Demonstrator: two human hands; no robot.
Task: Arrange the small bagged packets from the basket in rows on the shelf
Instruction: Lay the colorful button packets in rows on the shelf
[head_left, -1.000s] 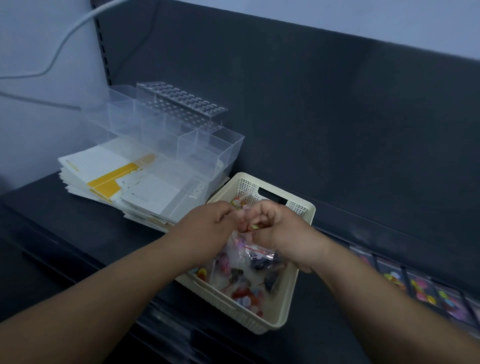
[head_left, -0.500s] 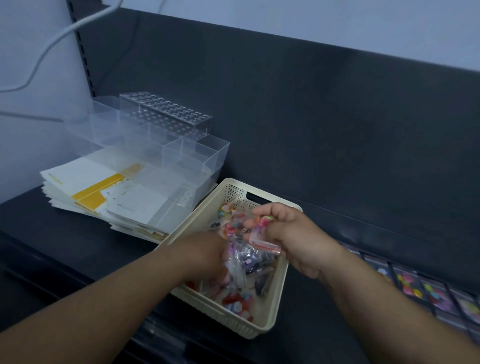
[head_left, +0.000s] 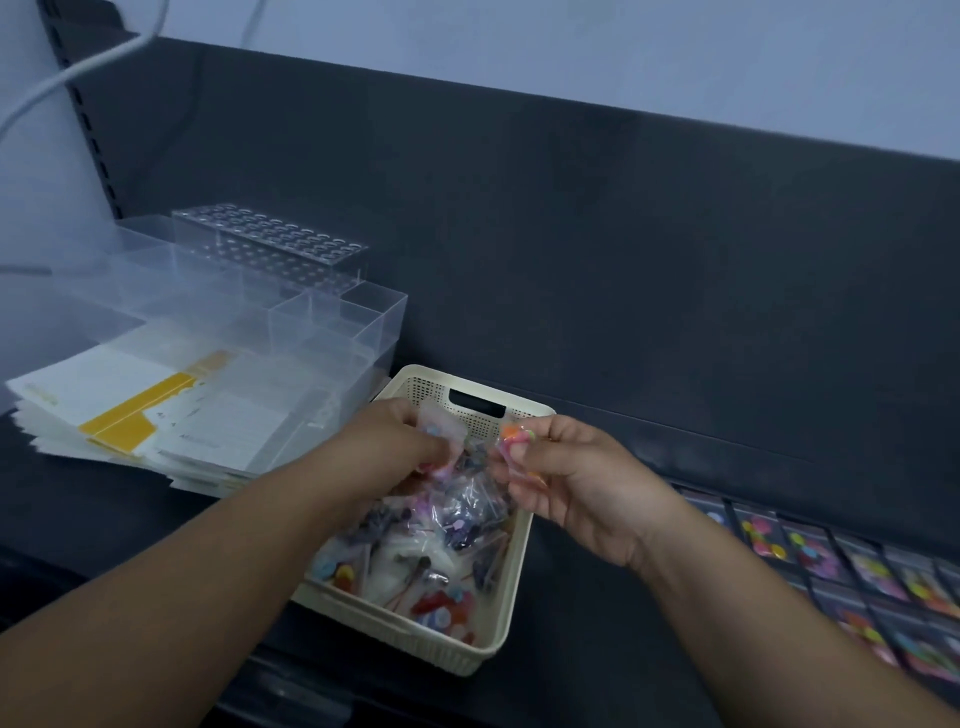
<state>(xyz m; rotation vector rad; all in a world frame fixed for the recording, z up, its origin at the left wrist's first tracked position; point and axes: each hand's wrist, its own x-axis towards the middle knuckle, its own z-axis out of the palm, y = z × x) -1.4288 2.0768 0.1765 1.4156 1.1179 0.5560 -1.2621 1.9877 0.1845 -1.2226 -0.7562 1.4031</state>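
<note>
I see rows of packets (head_left: 852, 566) already lying on the shelf (head_left: 597, 582) at right. The basket (head_left: 511, 587) holds many more. My right hand (head_left: 566, 473) pinches one packet (head_left: 514, 441); my left hand (head_left: 395, 447) grips another above the basket.

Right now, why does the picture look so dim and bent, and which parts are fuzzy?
Head view: dim, bluish light, no hard shadows; the wide lens bows the shelf back edge; packets in the basket and in the right hand and left hand look soft, the rows of packets at right blurrier.
</note>
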